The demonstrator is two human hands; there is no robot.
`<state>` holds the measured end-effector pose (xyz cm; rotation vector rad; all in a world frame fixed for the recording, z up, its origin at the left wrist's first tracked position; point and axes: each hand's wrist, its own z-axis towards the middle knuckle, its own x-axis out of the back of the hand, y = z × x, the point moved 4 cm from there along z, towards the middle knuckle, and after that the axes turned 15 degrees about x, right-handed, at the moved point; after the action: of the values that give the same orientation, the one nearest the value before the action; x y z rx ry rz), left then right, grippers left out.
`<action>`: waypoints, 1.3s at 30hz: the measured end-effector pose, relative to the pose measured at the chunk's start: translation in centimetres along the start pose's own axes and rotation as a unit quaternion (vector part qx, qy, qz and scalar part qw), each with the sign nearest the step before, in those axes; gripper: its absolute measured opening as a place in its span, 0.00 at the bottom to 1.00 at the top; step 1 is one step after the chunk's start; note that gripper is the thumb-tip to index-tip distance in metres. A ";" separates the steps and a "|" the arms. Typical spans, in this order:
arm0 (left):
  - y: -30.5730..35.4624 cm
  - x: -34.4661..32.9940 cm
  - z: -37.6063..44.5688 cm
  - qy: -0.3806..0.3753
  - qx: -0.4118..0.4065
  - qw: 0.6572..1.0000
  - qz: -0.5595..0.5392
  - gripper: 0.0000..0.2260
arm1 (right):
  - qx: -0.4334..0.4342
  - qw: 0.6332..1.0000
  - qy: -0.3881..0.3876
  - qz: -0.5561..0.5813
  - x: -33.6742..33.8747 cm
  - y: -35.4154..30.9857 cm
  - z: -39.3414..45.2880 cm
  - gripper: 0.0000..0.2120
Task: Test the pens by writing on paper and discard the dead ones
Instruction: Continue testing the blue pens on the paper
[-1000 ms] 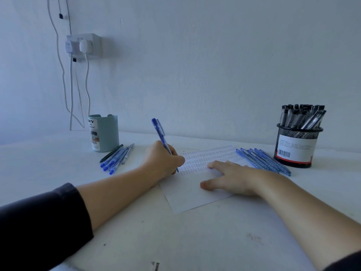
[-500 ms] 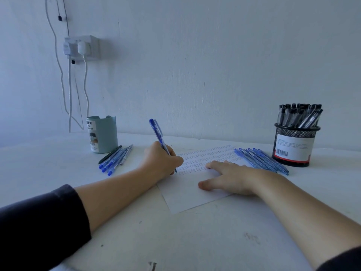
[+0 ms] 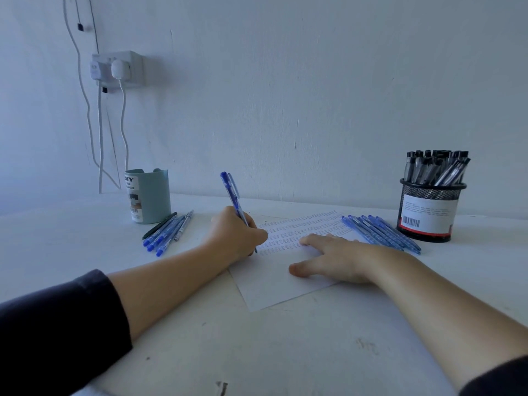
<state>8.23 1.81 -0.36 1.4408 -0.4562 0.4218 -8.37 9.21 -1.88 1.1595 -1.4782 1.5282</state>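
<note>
while right hand [image 3: 333, 260] steadies paper [image 3: 274, 287], left hand [image 3: 237, 234] holds blue pen [image 3: 232, 195].

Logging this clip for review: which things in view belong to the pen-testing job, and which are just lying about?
Part of the job:
- blue pen in the left hand
- paper, pressed flat by the right hand
- blue pens left of the paper
- blue pens right of the paper
- mesh cup of black pens
- grey-green cup

Lying about:
- wall socket
- hanging cables

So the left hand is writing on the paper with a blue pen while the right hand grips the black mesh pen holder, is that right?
Not quite: in the head view the right hand lies flat on the paper, apart from the black mesh pen holder. The left hand does write with the blue pen.
</note>
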 end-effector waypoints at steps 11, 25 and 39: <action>-0.1 0.0 0.0 0.000 0.001 1.000 0.003 0.04 | -0.002 1.000 0.001 -0.001 -0.2 0.5 0.4 0.39; -0.1 -0.1 0.1 0.005 -0.015 1.000 0.017 0.05 | -0.003 1.000 0.002 0.000 -0.1 0.5 0.5 0.40; 0.0 -0.2 0.0 -0.002 -0.020 0.999 0.025 0.07 | 0.001 1.000 0.002 0.001 -0.1 0.3 0.4 0.39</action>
<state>8.06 1.84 -0.53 1.3930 -0.5014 0.4479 -8.58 8.81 -2.06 1.1561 -1.4770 1.5324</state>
